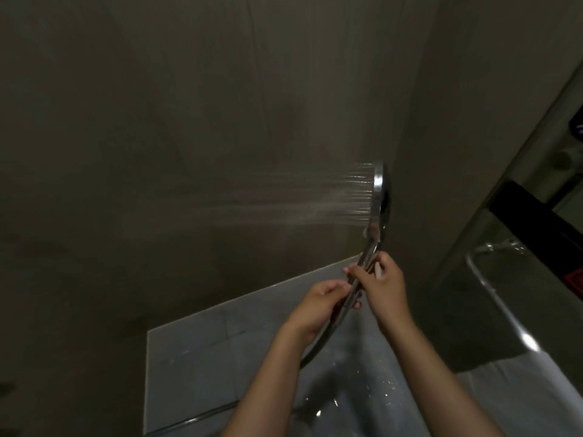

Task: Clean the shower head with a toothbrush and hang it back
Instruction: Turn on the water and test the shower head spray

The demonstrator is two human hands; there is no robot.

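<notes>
The chrome shower head (381, 193) stands upright in front of the dark wall, its face turned left, and water sprays from it to the left. My left hand (318, 305) grips the lower end of its handle where the metal hose (318, 345) joins. My right hand (380, 287) is closed around the handle higher up, and a pale stick, likely the toothbrush (378, 270), shows between its fingers. The brush's bristles are hidden.
The wet grey tiled floor (220, 357) lies below, with droplets on it. A glass shower door with a chrome bar handle (495, 298) stands at the right. Dark walls close in ahead and on the left.
</notes>
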